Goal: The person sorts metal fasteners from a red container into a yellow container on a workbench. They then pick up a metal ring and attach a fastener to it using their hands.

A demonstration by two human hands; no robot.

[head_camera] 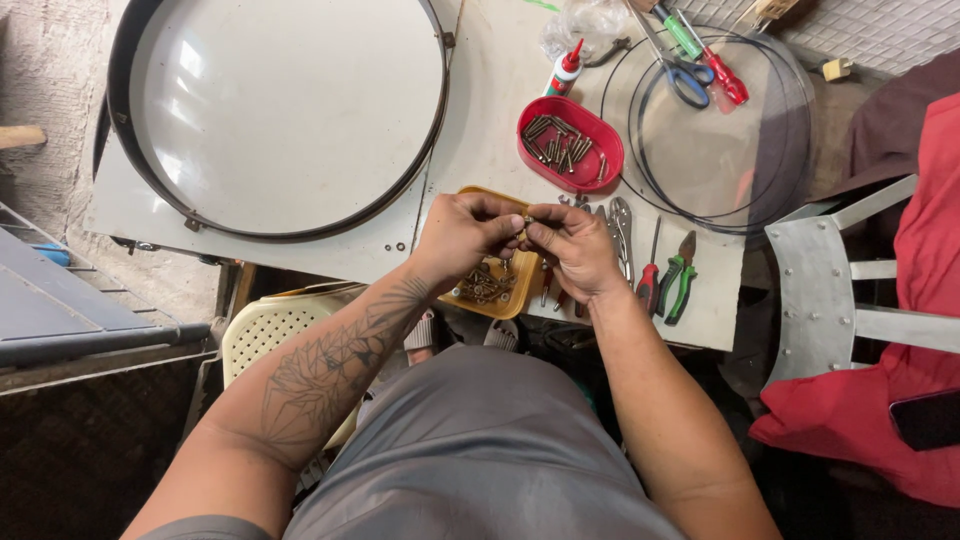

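Note:
My left hand (465, 235) and my right hand (575, 248) meet fingertip to fingertip above a small yellow tray (523, 275) of small brass-coloured parts. Both pinch one tiny metal piece (525, 218) between thumbs and forefingers; its exact kind is too small to tell. A red oval tray (600, 172) with several screws lies just beyond my hands on the white table (480, 120).
A big round metal-rimmed disc (285, 110) fills the table's left. At right lie a thin wire hoop (770, 190), blue scissors (685, 78), a glue bottle (565, 70), red and green pliers (680, 275), a screwdriver (650, 280). A metal chair with red cloth (890, 330) stands right.

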